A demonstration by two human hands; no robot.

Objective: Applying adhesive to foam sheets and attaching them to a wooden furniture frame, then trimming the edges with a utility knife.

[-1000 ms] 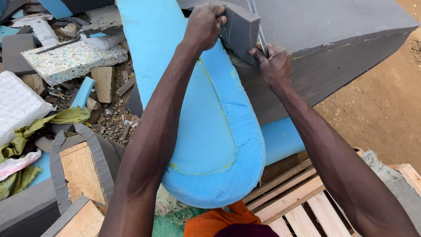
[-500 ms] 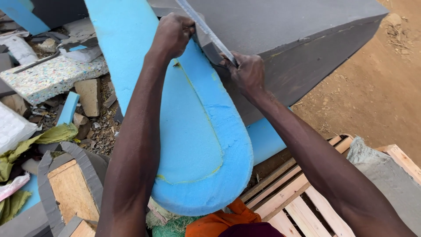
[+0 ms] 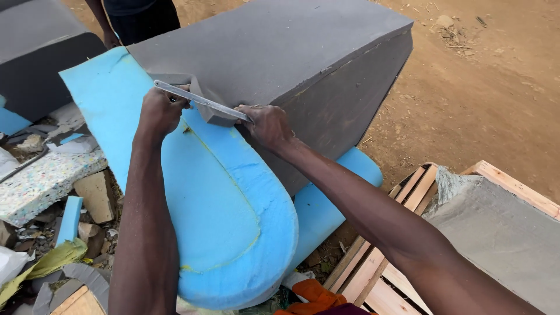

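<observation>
Gripping one end of a long, thin metal blade (image 3: pixel 201 101), the left hand (image 3: pixel 158 111) is clenched around it, while the right hand (image 3: pixel 265 123) pinches the other end with its fingertips. The blade runs straight between the two hands, laid across a small grey foam flap (image 3: pixel 198 96) at the corner of a large grey foam block (image 3: pixel 291 64). Just under both hands lies a rounded blue foam slab (image 3: pixel 216 198), touching the block. Left of the left hand, foam scraps (image 3: pixel 46 181) litter the ground; a wooden pallet (image 3: pixel 373 274) sits beneath the right forearm. Another person's legs (image 3: pixel 137 17), cut off at the top edge, stand beyond the block.
</observation>
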